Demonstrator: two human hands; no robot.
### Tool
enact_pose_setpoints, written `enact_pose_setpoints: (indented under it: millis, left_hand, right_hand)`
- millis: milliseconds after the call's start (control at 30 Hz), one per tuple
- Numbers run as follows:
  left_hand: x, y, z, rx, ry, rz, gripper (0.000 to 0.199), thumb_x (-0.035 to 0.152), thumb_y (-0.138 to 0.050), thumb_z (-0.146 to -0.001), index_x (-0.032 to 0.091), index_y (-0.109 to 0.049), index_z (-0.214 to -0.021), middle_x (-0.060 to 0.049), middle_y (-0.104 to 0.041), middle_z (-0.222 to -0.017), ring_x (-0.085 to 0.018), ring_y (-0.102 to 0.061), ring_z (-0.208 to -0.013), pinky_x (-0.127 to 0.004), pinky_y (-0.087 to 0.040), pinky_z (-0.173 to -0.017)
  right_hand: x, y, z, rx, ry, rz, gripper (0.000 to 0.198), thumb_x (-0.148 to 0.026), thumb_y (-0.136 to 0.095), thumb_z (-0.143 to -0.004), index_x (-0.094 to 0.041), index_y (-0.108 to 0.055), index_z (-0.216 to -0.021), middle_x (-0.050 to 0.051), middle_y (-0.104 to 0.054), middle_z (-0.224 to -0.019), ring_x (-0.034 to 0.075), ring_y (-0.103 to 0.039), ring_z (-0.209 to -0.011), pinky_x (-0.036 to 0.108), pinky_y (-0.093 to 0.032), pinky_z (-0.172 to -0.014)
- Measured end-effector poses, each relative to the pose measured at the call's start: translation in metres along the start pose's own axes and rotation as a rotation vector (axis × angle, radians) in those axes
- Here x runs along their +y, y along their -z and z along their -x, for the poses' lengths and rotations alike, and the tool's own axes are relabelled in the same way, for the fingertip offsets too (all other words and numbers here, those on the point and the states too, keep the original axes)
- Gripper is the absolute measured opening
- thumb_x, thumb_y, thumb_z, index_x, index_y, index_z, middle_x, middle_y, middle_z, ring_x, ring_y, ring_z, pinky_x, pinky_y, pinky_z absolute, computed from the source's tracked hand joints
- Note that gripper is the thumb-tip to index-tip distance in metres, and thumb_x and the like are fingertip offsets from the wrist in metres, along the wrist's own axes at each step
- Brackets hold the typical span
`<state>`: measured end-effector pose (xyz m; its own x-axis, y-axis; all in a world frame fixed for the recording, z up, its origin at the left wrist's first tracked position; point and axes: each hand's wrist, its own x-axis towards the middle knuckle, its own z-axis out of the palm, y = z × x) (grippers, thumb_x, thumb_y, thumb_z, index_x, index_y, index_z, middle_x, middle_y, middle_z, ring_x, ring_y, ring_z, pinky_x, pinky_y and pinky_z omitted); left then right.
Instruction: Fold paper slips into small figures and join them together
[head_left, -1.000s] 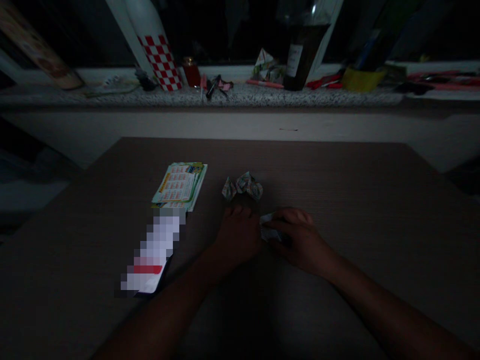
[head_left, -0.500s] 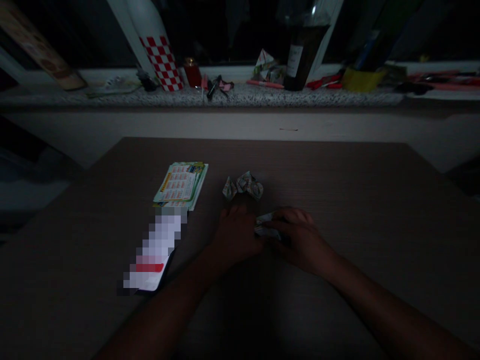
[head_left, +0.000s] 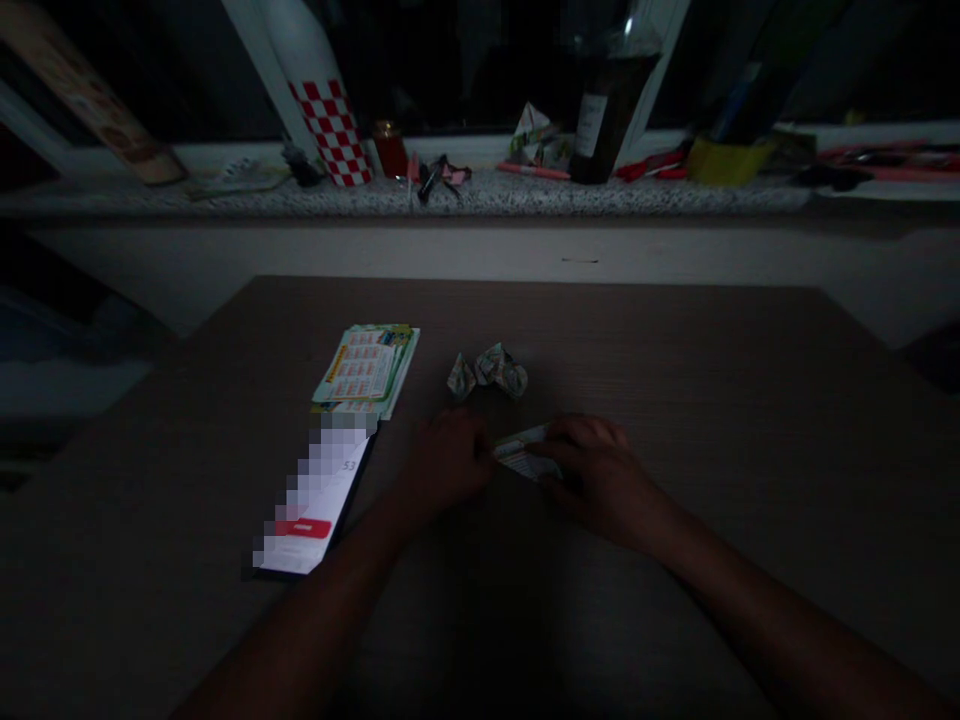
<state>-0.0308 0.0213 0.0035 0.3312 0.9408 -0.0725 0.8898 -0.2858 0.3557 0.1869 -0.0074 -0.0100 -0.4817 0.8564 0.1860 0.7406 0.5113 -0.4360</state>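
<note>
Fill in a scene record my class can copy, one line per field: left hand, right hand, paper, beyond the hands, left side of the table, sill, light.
Left hand: at the paper's left tip; grip unclear
Right hand: fingers over the paper's right part
Folded paper: printed, between the hands
Beyond the hands: folded paper pieces
Left side: card stack; phone, screen lit
Sill: red-and-white checked bottle, among other things
Light: dim

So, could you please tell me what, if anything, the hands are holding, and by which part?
A folded piece of paper: the right hand holds its right end; the left hand is at its pointed left tip, grip unclear.
</note>
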Motion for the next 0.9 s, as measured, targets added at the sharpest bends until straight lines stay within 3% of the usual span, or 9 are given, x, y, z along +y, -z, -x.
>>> enact_pose_setpoints:
  millis: [100, 233, 333, 567, 767, 900]
  left_hand:
    - [-0.002, -0.002, 0.006, 0.052, -0.075, 0.058, 0.012, 0.014, -0.052, -0.072, 0.017, -0.059, -0.081, -0.006, -0.058, -0.086, -0.023, -0.054, -0.088, -0.035, -0.04, -0.077]
    - [0.009, -0.004, 0.012, 0.085, -0.265, 0.137, 0.031, 0.01, -0.054, -0.069, 0.018, -0.056, -0.098, -0.007, -0.055, -0.107, -0.023, -0.049, -0.103, -0.037, -0.038, -0.088]
    - [0.017, -0.005, 0.013, 0.031, -0.375, 0.117, 0.022, 0.019, -0.057, -0.076, 0.019, -0.058, -0.099, -0.007, -0.057, -0.109, -0.024, -0.048, -0.104, -0.039, -0.036, -0.091]
    - [0.011, -0.007, 0.008, 0.128, -0.458, 0.068, 0.016, 0.023, -0.047, -0.089, 0.018, -0.061, -0.092, -0.006, -0.063, -0.095, -0.02, -0.053, -0.092, -0.036, -0.037, -0.084]
    - [0.012, -0.007, 0.01, 0.254, -0.519, 0.103, 0.014, 0.021, -0.048, -0.088, 0.017, -0.061, -0.086, -0.004, -0.064, -0.084, -0.017, -0.055, -0.082, -0.034, -0.038, -0.079]
    - [0.015, -0.005, 0.012, 0.332, -0.553, 0.125, 0.009, 0.02, -0.052, -0.085, 0.018, -0.061, -0.085, -0.004, -0.065, -0.085, -0.017, -0.055, -0.082, -0.034, -0.038, -0.079]
  right_hand:
    - [0.0, 0.003, 0.001, -0.028, 0.033, 0.0, 0.043, -0.023, -0.063, -0.077, -0.028, -0.06, -0.12, 0.008, -0.057, -0.116, 0.027, -0.047, -0.111, 0.046, -0.032, -0.095]
    - [0.003, 0.005, 0.001, -0.04, 0.075, -0.01, 0.043, -0.023, -0.063, -0.078, -0.028, -0.059, -0.12, 0.008, -0.056, -0.116, 0.027, -0.046, -0.112, 0.046, -0.033, -0.095]
    - [0.005, 0.004, 0.001, -0.02, 0.115, -0.03, 0.035, -0.025, -0.061, -0.081, -0.026, -0.061, -0.116, 0.008, -0.058, -0.113, 0.027, -0.048, -0.109, 0.045, -0.035, -0.093]
    - [0.01, -0.001, -0.007, 0.143, 0.222, -0.177, 0.012, -0.02, -0.056, -0.085, -0.02, -0.064, -0.094, 0.006, -0.066, -0.086, 0.021, -0.059, -0.087, 0.04, -0.045, -0.083]
    - [0.009, -0.001, -0.01, 0.339, 0.377, -0.211, 0.018, -0.01, -0.063, -0.078, -0.019, -0.062, -0.093, 0.005, -0.068, -0.08, 0.019, -0.061, -0.079, 0.04, -0.048, -0.08]
    - [0.007, -0.001, -0.009, 0.367, 0.43, -0.191, 0.018, -0.009, -0.064, -0.078, -0.018, -0.062, -0.092, 0.004, -0.068, -0.079, 0.017, -0.062, -0.074, 0.039, -0.049, -0.079]
